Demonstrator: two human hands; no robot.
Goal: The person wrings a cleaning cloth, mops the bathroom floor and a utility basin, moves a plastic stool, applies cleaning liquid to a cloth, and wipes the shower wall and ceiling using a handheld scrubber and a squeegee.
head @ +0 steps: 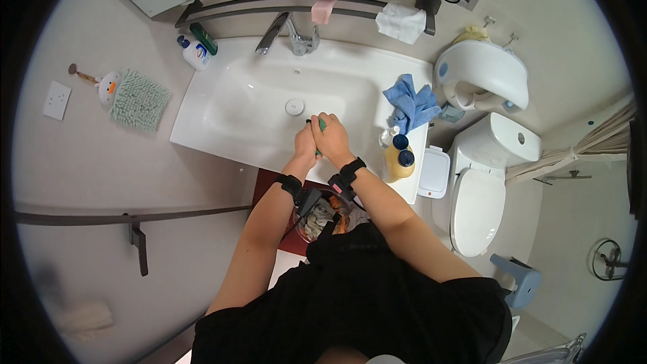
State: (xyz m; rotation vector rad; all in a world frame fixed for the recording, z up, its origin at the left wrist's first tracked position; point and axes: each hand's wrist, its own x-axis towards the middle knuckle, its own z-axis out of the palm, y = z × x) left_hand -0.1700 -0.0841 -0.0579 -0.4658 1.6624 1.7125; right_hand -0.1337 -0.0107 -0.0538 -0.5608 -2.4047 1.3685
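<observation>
My left hand (304,144) and my right hand (332,137) are pressed together over the front part of a white washbasin (237,111). Between them they grip a small green item (322,124). Only bits of it show past my fingers, so I cannot tell whether it is a cloth or a sponge. A small black piece shows by the left fingertips. Just beyond my hands lies the round drain plug (294,107). The chrome faucet (298,40) stands at the back of the basin, and no water is seen running from it.
Right of the basin lie a crumpled blue cloth (410,103) and yellow bottles with dark caps (397,162). A hand-soap pump bottle (196,54) stands at the back left corner. Below my forearms is a tub of fabrics (319,218). A toilet (477,207) stands to the right.
</observation>
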